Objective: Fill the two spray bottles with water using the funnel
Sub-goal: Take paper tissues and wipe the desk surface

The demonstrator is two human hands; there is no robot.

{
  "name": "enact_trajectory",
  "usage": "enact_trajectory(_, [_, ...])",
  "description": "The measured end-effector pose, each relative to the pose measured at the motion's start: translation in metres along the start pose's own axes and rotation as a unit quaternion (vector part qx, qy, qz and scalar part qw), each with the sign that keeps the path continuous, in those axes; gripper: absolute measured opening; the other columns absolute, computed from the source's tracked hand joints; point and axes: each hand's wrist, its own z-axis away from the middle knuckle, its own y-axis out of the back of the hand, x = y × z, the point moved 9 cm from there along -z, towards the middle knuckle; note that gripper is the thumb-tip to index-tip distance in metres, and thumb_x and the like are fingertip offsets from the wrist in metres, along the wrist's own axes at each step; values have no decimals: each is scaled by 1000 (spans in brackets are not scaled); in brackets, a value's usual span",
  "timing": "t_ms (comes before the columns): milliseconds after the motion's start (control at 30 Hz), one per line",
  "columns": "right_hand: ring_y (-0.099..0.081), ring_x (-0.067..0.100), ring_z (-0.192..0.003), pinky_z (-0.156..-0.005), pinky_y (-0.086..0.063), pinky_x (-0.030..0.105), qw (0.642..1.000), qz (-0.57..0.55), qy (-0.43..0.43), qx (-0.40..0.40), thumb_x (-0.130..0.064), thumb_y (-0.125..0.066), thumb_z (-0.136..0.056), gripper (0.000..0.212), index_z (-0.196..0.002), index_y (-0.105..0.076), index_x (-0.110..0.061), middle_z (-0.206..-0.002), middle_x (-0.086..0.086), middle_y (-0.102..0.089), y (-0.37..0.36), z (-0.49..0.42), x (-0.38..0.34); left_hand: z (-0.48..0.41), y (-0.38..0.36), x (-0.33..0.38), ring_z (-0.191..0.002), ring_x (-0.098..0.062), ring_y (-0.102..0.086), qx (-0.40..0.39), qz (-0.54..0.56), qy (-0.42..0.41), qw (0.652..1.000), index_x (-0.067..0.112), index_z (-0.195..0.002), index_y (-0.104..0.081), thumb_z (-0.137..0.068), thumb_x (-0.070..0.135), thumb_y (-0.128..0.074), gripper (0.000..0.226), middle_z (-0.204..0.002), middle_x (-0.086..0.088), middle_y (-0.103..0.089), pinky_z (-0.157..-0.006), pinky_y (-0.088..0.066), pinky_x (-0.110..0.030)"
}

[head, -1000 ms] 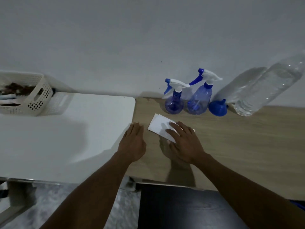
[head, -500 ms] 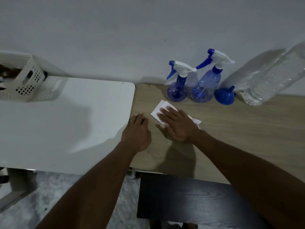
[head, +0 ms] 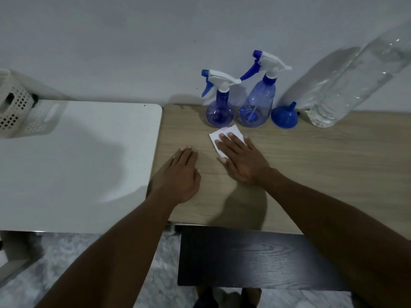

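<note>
Filling looks unstarted: flat right hand [head: 242, 162] presses the tissue [head: 236, 130], left hand [head: 180, 174] lies open; next, uncap a spray bottle [head: 220, 112].

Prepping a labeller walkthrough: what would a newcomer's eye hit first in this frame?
The hands at the centre: the right hand presses flat on a white tissue, and the left hand lies flat on the wooden table beside it. Behind them, by the wall, stand a short spray bottle, a tall spray bottle, a blue funnel with its spout up, and a large clear bottle at the right.
</note>
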Motion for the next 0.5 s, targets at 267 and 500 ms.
enact_trajectory(267, [-6, 18, -154, -120, -11, 58, 990, -21, -136, 16, -62, -1, -98, 71, -158, -20, -29, -167, -4, -12, 15, 64, 93, -4, -6, 20, -150, -32, -24, 13, 34, 50, 998, 7, -155, -28, -99, 36, -30, 63, -159, -16, -32, -123, -21, -44])
enact_trajectory(500, [-23, 23, -151, -115, -27, 55, 997, -3, -77, 29, -50, -15, -102, 63, -154, -33, -19, -162, 3, -31, 25, 60, 105, -21, -7, 67, -148, -30, -29, 10, 26, 36, 999, 9, -154, -30, -90, 45, -15, 75, -157, -17, -35, -121, -24, -45])
